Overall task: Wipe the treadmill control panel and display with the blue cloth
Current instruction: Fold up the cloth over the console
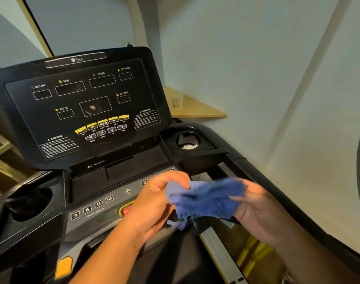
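Note:
The blue cloth [205,198] is stretched between both hands above the treadmill's lower control panel [97,206]. My left hand [154,203] pinches the cloth's left end, fingers curled around it. My right hand [259,212] grips the right end, with frayed threads hanging below. The dark display [82,107], tilted up behind the panel, shows labels such as INCLINE, TIME, SPEED and yellow buttons. Neither the cloth nor my hands touch the display.
Cup holders sit at the left [29,203] and the right [188,140] of the console. A wooden corner shelf [197,111] with a small white cup [177,100] stands behind, against the pale walls. An orange-yellow tab [63,267] is at the lower left.

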